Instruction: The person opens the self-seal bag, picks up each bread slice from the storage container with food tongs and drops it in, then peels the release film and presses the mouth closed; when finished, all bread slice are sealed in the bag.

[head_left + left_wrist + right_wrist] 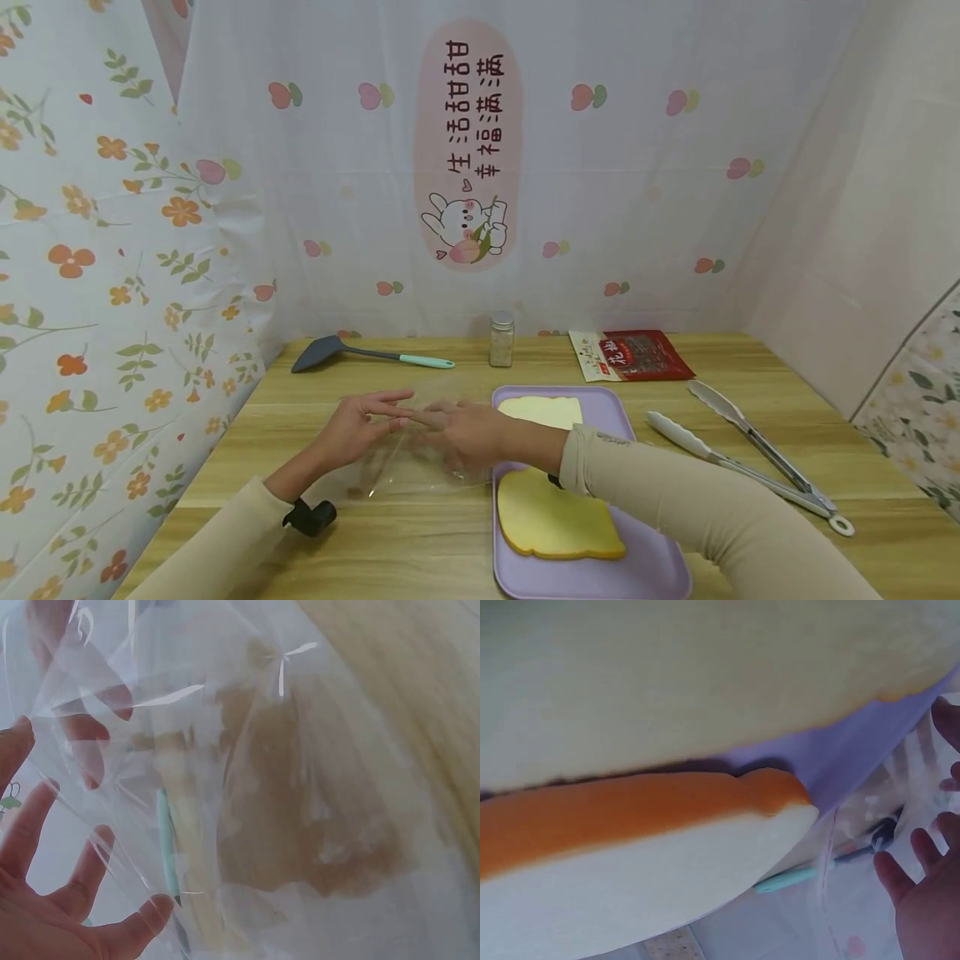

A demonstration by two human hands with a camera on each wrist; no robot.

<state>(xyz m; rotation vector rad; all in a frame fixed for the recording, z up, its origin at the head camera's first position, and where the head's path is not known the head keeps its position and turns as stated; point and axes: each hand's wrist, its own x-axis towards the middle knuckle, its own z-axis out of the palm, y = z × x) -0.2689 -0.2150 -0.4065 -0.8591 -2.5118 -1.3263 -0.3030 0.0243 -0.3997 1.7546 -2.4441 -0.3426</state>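
Both hands, left hand (358,427) and right hand (480,433), fingers spread, seemingly open a clear plastic bag (408,467); next, bread (553,521) likely needs gripping.

Beyond the grip I've got a dark spatula (352,354) with a mint handle lying at the back of the wooden table (390,550), and a small glass shaker jar (501,339) standing just right of its handle tip. Right of the grip sits a lilac tray (660,575) carrying two toast-shaped slices (555,521). Further right lie metal tongs (750,454), with a red packet (630,354) behind them.
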